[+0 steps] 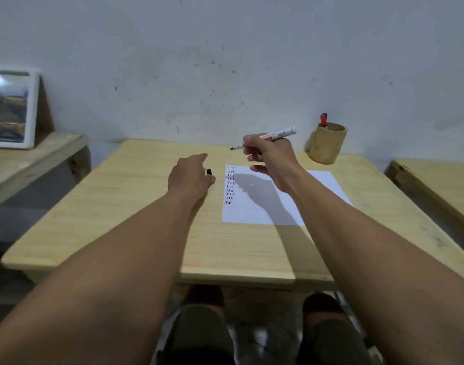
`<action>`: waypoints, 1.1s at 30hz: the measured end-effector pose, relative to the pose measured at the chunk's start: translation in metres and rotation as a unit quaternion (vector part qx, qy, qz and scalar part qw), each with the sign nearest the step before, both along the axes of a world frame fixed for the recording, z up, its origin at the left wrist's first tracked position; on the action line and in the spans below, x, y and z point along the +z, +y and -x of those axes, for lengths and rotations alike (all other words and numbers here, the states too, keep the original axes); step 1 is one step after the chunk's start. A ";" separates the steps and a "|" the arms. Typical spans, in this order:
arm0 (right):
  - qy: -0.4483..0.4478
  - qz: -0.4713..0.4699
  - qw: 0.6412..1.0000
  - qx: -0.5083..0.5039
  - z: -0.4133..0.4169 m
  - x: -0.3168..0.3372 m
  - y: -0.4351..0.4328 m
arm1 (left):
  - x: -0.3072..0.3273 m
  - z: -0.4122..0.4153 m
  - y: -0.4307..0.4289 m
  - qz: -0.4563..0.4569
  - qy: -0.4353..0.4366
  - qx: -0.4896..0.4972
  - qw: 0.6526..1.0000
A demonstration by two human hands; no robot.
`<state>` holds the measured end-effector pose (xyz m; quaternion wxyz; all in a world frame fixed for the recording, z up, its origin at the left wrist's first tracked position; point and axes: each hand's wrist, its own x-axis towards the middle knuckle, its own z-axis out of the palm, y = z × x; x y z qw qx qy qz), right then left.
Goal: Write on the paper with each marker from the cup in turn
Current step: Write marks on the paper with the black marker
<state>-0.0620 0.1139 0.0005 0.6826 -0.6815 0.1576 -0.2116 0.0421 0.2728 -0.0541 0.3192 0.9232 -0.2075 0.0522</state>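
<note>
- Right hand raised over white paper sheet, pinching uncapped white black-tipped marker, tip pointing 9 o'clock.
- Left hand on light wooden worktop, curled around small black cap, just left of paper.
- Round bamboo cup at 2 o'clock, red marker inside.
- Grey wall behind; framed picture at 10 o'clock.

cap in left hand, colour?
Black cap, held by the left hand; head view.
</note>
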 end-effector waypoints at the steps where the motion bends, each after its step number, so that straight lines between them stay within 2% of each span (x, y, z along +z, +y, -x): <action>1: 0.003 0.002 1.000 -0.001 0.001 -0.001 0.001 | 0.000 0.004 0.002 0.001 -0.007 0.001 1.000; 7: 0.026 0.033 0.999 -0.022 0.011 -0.005 0.006 | -0.017 0.040 0.024 -0.042 -0.048 -0.005 0.998; 10: 0.031 0.055 0.998 -0.027 0.017 -0.007 0.009 | -0.026 0.053 0.034 -0.136 -0.061 -0.051 0.988; 14: 0.043 0.087 0.995 -0.036 0.022 -0.013 0.016 | -0.027 0.058 0.035 -0.225 -0.001 -0.096 0.970; 23: 0.065 0.108 0.992 -0.022 0.026 -0.035 0.030 | -0.023 0.071 0.043 -0.269 0.024 -0.110 0.957; 33: 0.111 0.157 0.978 -0.083 0.027 -0.063 0.037 | -0.025 0.071 0.044 -0.287 0.017 -0.114 0.951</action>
